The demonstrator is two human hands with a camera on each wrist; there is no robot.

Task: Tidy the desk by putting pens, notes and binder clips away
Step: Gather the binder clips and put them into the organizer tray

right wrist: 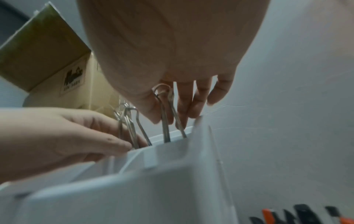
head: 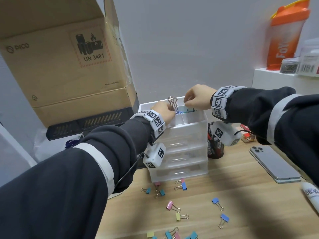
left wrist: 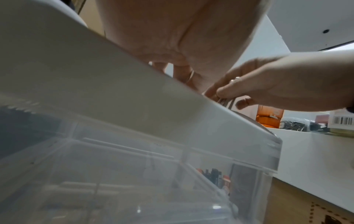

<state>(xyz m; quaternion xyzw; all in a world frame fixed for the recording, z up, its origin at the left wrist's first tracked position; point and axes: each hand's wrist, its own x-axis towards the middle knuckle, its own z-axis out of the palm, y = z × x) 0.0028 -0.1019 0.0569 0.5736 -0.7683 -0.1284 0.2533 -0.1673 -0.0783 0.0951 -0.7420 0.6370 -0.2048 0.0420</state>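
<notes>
Both grips are busy at the top tray of the drawer unit (head: 188,140). In the head view, the left hand (head: 164,112) pinches a clip (head: 173,105) whose wire handles stand upright above the fingers, its blue body already low in a tray compartment. The right hand (head: 198,98) is just beside it, to the right in the frame, and its curled fingers pinch a second clip (head: 190,109) with a teal body, also inside the tray. Each clip hangs straight under its own hand, long axis vertical, so I judge the coming move is only to let go and lift away. On the tabletop (head: 241,195), in the lower middle of the frame, many loose clips (head: 179,218) lie well apart, pink, blue, yellow and teal; most of this task is not yet done. A pen cup (head: 214,149) stands just right of the unit.

In the left wrist view, the white tray rim (left wrist: 114,91) crosses the frame and hides the clip bodies; thin wire shows between the fingers of both hands.

In the right wrist view, the right fingers (right wrist: 184,103) close on two silver handles that go down behind the tray wall (right wrist: 172,151). At lower left of the frame, the left hand (right wrist: 57,139) holds its own handles, near but apart.
</notes>
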